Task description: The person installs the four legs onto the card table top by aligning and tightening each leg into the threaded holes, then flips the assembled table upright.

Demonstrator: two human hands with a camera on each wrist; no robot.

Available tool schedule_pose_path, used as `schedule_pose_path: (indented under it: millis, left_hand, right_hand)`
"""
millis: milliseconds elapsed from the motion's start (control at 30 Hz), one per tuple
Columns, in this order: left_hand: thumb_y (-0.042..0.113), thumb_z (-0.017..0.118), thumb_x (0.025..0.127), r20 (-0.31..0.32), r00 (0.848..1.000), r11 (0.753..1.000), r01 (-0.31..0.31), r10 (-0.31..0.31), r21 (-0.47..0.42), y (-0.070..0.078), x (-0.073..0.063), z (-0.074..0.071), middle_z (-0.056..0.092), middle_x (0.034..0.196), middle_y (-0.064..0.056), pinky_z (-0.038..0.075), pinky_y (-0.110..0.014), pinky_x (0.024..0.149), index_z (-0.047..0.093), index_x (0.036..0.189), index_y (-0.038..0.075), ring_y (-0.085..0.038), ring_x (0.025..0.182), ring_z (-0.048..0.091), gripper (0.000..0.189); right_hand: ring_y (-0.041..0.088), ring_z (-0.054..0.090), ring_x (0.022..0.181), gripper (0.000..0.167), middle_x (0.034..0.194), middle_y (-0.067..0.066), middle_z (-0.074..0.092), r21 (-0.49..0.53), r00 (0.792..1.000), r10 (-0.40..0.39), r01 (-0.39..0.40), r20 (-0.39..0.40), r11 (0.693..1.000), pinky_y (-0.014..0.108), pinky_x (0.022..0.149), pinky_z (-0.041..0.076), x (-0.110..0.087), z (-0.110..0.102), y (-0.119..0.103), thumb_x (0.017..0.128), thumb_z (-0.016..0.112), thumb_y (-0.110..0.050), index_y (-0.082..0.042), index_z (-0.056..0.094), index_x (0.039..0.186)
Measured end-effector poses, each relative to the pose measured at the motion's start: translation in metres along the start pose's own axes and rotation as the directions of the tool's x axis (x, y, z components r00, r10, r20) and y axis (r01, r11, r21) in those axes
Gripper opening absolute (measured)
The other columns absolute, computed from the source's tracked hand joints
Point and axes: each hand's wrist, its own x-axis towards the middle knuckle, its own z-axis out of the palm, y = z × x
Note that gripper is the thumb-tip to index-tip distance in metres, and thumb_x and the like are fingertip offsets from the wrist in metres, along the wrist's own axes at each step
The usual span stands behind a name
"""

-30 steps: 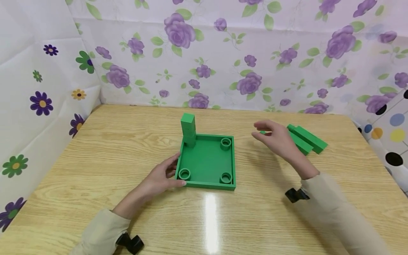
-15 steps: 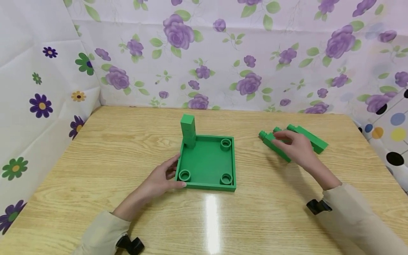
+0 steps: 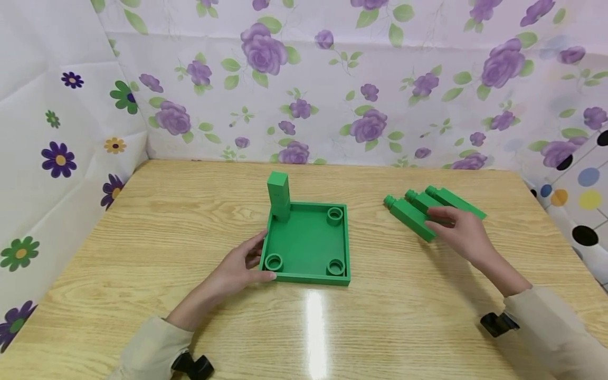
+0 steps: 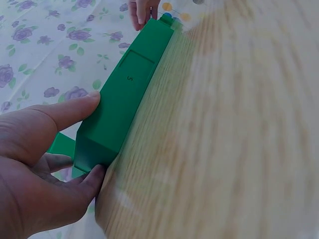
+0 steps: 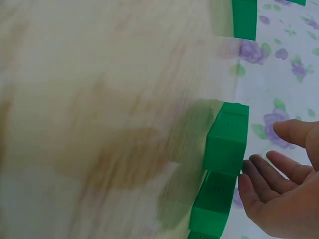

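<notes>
A square green tray-like piece (image 3: 309, 237) lies on the table with round sockets at three corners. From its far left corner rises a short green post (image 3: 278, 192). My left hand (image 3: 237, 269) grips the tray's near left corner, thumb along the front side and fingers on the left side. Over to the right, three green posts with knobbed ends lie side by side: a left post (image 3: 410, 219), a middle post (image 3: 421, 199) and a right post (image 3: 458, 201). My right hand (image 3: 463, 235) hovers at their near ends, thumb and fingers apart, partly hiding the middle one.
The wooden table (image 3: 380, 316) ends at the back against a purple-flowered cloth (image 3: 370, 126). Another printed cloth (image 3: 62, 195) stands along the left side. Each wrist carries a small black mount, the right mount (image 3: 499, 323) hanging low over the table.
My right hand has moved right and slightly toward me across the posts, uncovering the left post and the knobbed ends. The left hand and tray have stayed in place.
</notes>
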Motion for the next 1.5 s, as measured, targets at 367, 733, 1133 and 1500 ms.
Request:
schedule_pose_path:
  millis: [367,733,1133,1500]
  left_hand:
    - [0.01,0.079,0.081,-0.001,1.0,1.0,-0.003,0.003,-0.003,-0.002,-0.001,-0.001,0.047,0.134,-0.018,0.036,-0.045,0.107,0.022,0.154,0.006,-0.03,0.118,0.048,0.092]
    - [0.011,0.078,0.082,-0.002,1.0,1.0,-0.002,0.002,-0.003,-0.001,-0.002,-0.001,0.046,0.135,-0.018,0.036,-0.044,0.107,0.022,0.154,0.007,-0.03,0.118,0.048,0.092]
    - [0.01,0.078,0.082,0.008,1.0,1.0,-0.003,0.003,-0.009,0.002,-0.002,-0.002,0.045,0.136,-0.018,0.036,-0.044,0.107,0.021,0.154,0.006,-0.03,0.119,0.048,0.092]
    - [0.009,0.078,0.082,0.008,1.0,1.0,-0.009,0.009,-0.009,-0.001,-0.001,0.0,0.045,0.135,-0.019,0.036,-0.044,0.107,0.021,0.154,0.004,-0.031,0.12,0.047,0.092]
  right_hand:
    - [0.044,0.055,0.11,0.057,0.128,0.031,0.053,-0.022,0.995,0.078,-0.077,0.067,0.997,0.053,0.083,0.052,-0.003,0.001,0.004,0.095,0.064,-0.028,0.009,0.049,0.135]
    - [0.043,0.058,0.104,0.066,0.121,0.033,0.056,-0.05,0.992,0.116,-0.113,0.053,0.992,0.05,0.078,0.053,0.0,0.012,0.011,0.087,0.074,-0.02,0.013,0.045,0.136]
    - [0.038,0.062,0.094,0.059,0.111,0.028,0.063,-0.083,0.993,0.117,-0.117,0.0,0.99,0.046,0.071,0.054,0.0,0.015,0.012,0.086,0.075,-0.02,0.012,0.052,0.131]
    - [0.04,0.059,0.101,0.061,0.119,0.031,0.058,-0.01,0.987,0.158,-0.158,0.004,0.987,0.04,0.069,0.055,-0.003,0.01,0.009,0.09,0.07,-0.029,0.01,0.051,0.133]
